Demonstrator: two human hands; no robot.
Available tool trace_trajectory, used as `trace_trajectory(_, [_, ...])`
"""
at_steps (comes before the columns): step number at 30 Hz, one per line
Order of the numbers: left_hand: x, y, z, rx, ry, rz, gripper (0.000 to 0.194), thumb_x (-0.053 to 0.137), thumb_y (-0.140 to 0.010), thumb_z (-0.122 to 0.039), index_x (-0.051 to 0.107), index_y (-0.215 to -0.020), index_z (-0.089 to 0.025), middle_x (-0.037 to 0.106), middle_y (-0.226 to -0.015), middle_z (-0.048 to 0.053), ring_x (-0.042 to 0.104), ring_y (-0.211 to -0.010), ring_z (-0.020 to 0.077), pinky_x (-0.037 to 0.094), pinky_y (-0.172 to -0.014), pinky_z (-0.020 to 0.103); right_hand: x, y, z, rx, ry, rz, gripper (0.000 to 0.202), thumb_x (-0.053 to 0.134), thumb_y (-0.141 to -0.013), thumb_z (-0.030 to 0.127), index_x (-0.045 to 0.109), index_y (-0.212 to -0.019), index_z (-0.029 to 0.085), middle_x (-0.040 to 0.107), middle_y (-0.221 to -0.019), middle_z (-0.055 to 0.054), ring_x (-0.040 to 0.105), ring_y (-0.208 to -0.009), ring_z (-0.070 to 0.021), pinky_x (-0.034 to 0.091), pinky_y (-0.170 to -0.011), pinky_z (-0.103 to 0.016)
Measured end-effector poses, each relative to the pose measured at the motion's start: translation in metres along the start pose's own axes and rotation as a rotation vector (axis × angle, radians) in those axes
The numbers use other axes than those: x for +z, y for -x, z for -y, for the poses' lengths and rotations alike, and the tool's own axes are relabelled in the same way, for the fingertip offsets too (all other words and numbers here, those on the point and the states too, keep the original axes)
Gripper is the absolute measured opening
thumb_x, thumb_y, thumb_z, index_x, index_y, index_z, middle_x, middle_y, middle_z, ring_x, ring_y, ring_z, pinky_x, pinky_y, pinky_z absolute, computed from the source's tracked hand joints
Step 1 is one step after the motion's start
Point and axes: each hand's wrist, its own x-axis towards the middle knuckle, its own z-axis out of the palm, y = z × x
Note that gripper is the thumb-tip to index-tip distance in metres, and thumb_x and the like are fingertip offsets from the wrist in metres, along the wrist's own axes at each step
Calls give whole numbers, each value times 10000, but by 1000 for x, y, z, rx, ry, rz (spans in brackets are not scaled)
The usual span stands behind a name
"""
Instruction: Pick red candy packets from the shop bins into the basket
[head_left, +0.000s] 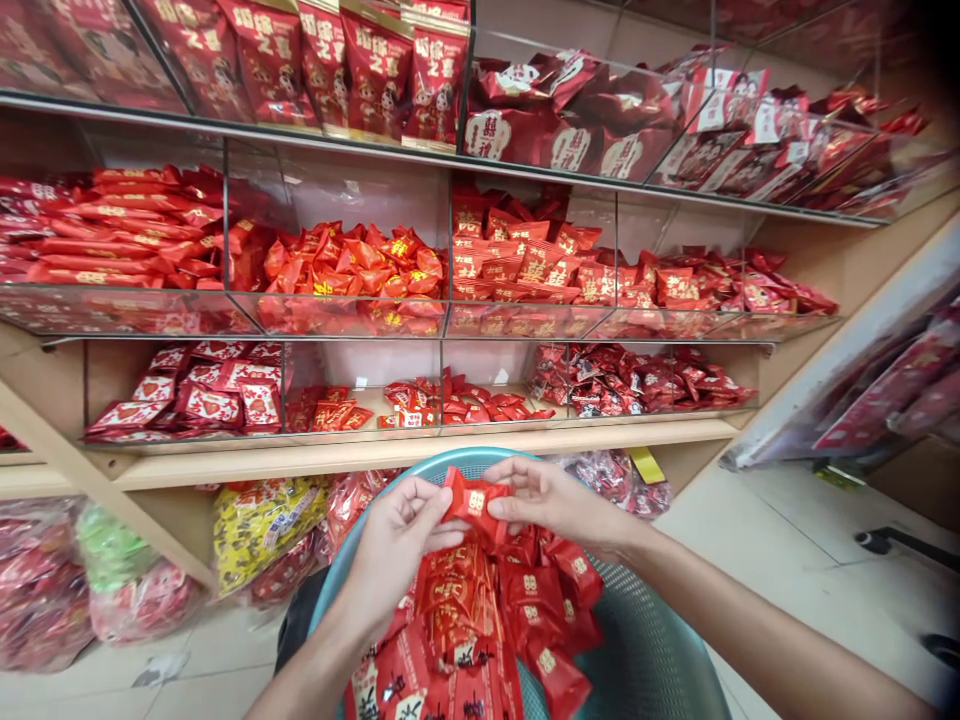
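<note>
Between my two hands is a small red candy packet [474, 502] with a gold double-happiness mark. My left hand [405, 530] pinches its left end, while the thumb and fingers of my right hand [551, 500] grip the right end. Both hands are over a teal plastic basket [660, 640] with a perforated wall. Loose red packets with the same gold mark [540, 610] lie inside it, under my right hand. Beside them, flat red packets with dark lettering [435, 680] are stacked nearer to me.
Ahead stands a wooden shelf unit [420, 455] whose clear-fronted compartments hold red wrapped sweets [360, 265] and upright red bags [375, 70]. Below it are a yellow bag [266, 530], a green bag [116, 545] and other plastic bags on the tiled floor [780, 570]. A black chair leg [892, 545] is at right.
</note>
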Motion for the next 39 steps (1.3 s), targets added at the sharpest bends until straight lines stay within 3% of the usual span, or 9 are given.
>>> trace_trajectory(4, [10,-3,-6,63,61,-26,237,686,-676,-359,547,-677,-166,573,-636,-53,585,-637,96,550,-729,294,-6,6,-3,39,-7,-19,284,635,-712,435,561,-711,160,621,-669,12,550,-602,-91,435,-610,-239])
trace_trajectory(12, [20,-3,-1,112,8,-42,279,669,-682,-388,516,-634,-160,516,-597,-61,519,-590,75,558,-682,275,-11,15,-2,-12,82,-82,348,625,-700,496,566,-653,157,623,-613,7,536,-586,-95,396,-601,-232])
trace_trajectory(16, [18,-7,4,114,-42,-30,262,634,-714,-397,534,-680,-157,552,-652,-49,556,-640,84,554,-698,269,-18,19,-2,-21,114,-94,362,623,-709,497,557,-661,145,618,-624,-4,529,-591,-94,396,-601,-232])
trace_trajectory(21, [-7,-4,-1,62,-90,-47,302,573,-761,-446,551,-871,-166,679,-885,54,647,-857,180,525,-801,326,-44,41,-9,59,120,-106,368,564,-762,510,513,-719,148,628,-668,-11,575,-633,-102,435,-643,-243])
trace_trajectory(25, [-39,7,-6,87,-104,-187,337,605,-735,-453,555,-916,-173,680,-1012,93,630,-962,223,512,-840,331,-64,69,-21,320,97,-57,423,536,-745,580,436,-762,169,643,-714,-26,622,-584,-122,425,-483,-204])
trace_trajectory(30, [-74,18,-5,64,-92,-287,399,645,-689,-479,559,-958,-196,672,-1052,80,614,-1000,228,525,-830,289,-69,88,-40,549,145,-8,453,518,-736,612,380,-745,180,633,-637,-27,641,-532,-141,431,-402,-176])
trace_trajectory(36, [-94,27,-1,36,-79,-346,478,689,-637,-479,552,-1018,-225,654,-1096,66,589,-1040,242,528,-819,263,-68,80,-42,542,127,-34,446,531,-732,601,375,-741,182,620,-591,-15,638,-506,-141,453,-396,-175])
trace_trajectory(39, [-100,30,2,46,-94,-341,477,687,-635,-488,556,-1014,-230,650,-1103,67,585,-1043,248,519,-837,275,-72,69,-36,484,109,-112,406,528,-760,562,389,-772,182,629,-605,-16,630,-494,-131,443,-386,-169])
